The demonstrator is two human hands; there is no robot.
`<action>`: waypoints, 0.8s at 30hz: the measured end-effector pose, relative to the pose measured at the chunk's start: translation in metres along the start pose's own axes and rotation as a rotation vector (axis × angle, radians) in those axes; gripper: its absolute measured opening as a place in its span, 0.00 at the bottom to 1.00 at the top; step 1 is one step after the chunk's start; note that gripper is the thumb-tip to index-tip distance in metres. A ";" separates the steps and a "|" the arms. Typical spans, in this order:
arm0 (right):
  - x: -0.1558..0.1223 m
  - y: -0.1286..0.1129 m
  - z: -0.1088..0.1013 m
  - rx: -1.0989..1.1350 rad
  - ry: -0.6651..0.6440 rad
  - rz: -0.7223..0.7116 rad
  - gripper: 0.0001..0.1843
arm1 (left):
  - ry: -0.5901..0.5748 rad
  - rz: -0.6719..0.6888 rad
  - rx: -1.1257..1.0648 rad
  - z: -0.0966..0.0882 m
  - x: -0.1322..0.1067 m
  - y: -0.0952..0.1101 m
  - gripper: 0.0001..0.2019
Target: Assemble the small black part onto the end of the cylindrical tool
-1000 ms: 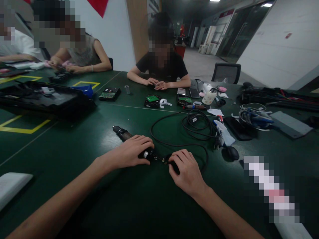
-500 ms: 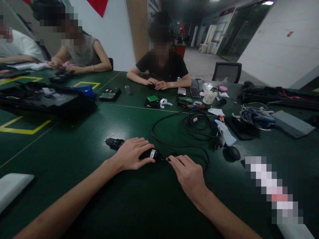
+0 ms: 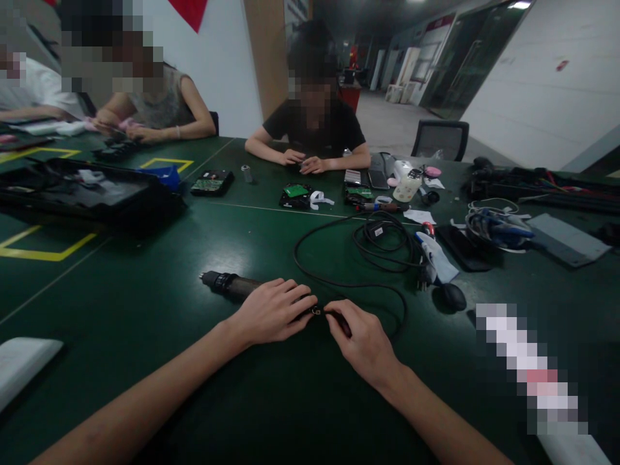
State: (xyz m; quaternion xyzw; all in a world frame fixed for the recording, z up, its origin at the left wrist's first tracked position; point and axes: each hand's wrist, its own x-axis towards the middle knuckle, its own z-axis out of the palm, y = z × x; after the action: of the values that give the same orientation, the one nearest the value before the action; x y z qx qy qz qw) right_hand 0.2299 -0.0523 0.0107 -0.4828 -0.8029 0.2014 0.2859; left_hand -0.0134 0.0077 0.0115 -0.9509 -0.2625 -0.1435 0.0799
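Observation:
A long black cylindrical power tool [image 3: 227, 284] lies flat on the green table [image 3: 145, 278], its nose pointing left. My left hand [image 3: 274, 311] lies over the tool's rear end and grips it. My right hand [image 3: 364, 341] pinches the black connector of the power cord [image 3: 387, 289] right at the tool's rear end, where a small metal fitting shows between my two hands. The cord runs right, loops back across the table and ends in a coil.
A dark mouse [image 3: 451, 296], a white glove [image 3: 436, 255] and cables [image 3: 491, 227] lie to the right. A black tray [image 3: 92, 190] sits at left. Circuit boards [image 3: 296, 192] lie mid-table. A person in black [image 3: 314, 129] sits opposite, others at far left.
The tool has swung so its nose points more to the left and lower. Both my hands have stayed at its rear end, my left hand sliding a little right over it.

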 end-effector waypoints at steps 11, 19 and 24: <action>0.001 -0.004 0.002 -0.030 0.023 0.079 0.07 | 0.089 -0.044 -0.048 0.006 0.002 0.000 0.13; 0.006 0.000 0.005 -0.060 0.021 0.034 0.07 | 0.075 -0.033 -0.088 0.006 0.003 -0.002 0.16; 0.007 -0.002 0.004 -0.071 0.004 0.040 0.08 | 0.122 0.030 -0.018 0.005 0.003 -0.003 0.13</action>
State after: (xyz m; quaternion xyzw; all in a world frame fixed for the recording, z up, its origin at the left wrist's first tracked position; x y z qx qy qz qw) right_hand 0.2232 -0.0468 0.0110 -0.5088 -0.7993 0.1773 0.2660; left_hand -0.0115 0.0125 0.0075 -0.9449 -0.2413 -0.2022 0.0894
